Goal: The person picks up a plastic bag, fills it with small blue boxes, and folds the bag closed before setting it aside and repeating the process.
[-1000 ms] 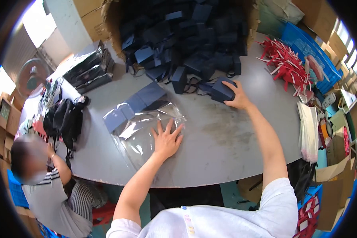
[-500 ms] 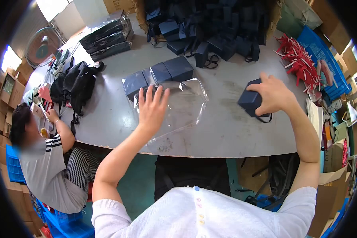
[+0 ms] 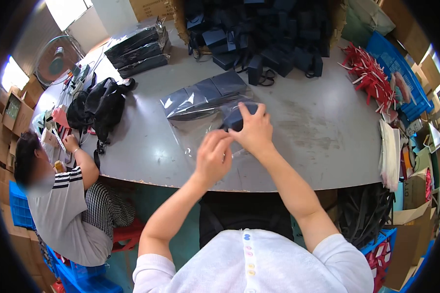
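Note:
My right hand (image 3: 253,128) holds a dark blue box (image 3: 233,116) at the near right end of a clear plastic bag (image 3: 183,141). Just left of it, my left hand (image 3: 214,155) has its fingers drawn together at the bag's edge; whatever they pinch is too small to make out. Beyond both hands, a row of dark blue boxes (image 3: 205,93) lies inside the clear plastic.
A large carton (image 3: 181,29) of dark boxes stands at the back. Wrapped black packs (image 3: 139,49) and a black bag (image 3: 102,105) lie left, red ribbons (image 3: 369,75) right. Another person (image 3: 71,210) sits at the left edge.
My right hand has carried the box leftward from the right side of the table to the plastic bag. My left hand has moved right and nearer, and its spread fingers have drawn together.

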The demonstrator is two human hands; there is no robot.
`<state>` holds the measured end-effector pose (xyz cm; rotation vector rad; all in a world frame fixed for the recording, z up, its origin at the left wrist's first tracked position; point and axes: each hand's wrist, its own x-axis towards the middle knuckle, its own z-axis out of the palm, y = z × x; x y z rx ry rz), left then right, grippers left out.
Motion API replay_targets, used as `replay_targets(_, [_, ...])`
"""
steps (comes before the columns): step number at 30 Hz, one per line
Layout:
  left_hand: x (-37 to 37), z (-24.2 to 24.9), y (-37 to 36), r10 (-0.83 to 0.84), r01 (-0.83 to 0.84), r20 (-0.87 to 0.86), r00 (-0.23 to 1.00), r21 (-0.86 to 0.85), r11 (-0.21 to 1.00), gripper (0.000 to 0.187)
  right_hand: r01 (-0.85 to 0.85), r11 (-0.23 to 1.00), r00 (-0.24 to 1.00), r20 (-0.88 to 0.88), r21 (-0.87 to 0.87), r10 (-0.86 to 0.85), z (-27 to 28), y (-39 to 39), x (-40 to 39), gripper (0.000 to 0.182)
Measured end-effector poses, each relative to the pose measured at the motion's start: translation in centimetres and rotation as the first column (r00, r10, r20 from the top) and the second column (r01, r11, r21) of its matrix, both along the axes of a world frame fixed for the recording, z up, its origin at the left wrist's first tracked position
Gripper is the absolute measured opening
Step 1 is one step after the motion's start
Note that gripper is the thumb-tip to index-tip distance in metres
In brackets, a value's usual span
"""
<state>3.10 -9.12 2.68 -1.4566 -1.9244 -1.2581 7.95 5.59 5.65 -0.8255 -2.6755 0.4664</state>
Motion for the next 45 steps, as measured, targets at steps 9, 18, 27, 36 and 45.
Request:
replay_targets(9, [2.8,-5.8,-1.9,0.092,-0.069,0.02,0.996,-0.504,0.861,0.039,-0.156,0.943,0.918,-0.395,-0.293,0.029,-5.6,2.0,0.4,0.093])
replay_targets(18, [1.1,-4.7,5.6,0.111,-0.008,0.377,0.92,-0.264,0.965,0.026,-0.034,0.988,0.991,-0.126,0.152,0.054,-8.2,4.4,7.5,0.044])
replay_targets(27, [2.0,-6.8,3.5,0.277,-0.296,0.579,0.767,-0.064,0.953,0.035,0.091,0.994,0.916,-0.386,-0.068,-0.11,-10.0,6.7,4.1,0.016])
replay_targets(36, [-1.2,-5.5,8.3,0.463,-0.323,0.409,0.786,-0.368,0.872,0.048,-0.12,0.98,0.929,-0.366,-0.156,0.056,-8.6,7.1,6.0,0.027])
replay_targets(45, [-3.0,-6.2,9.0,0.604,-0.413,0.299,0.738,-0.508,0.756,0.058,-0.095,0.961,0.848,-0.485,0.259,0.214,-2.7,26.0,-4.0,0.039])
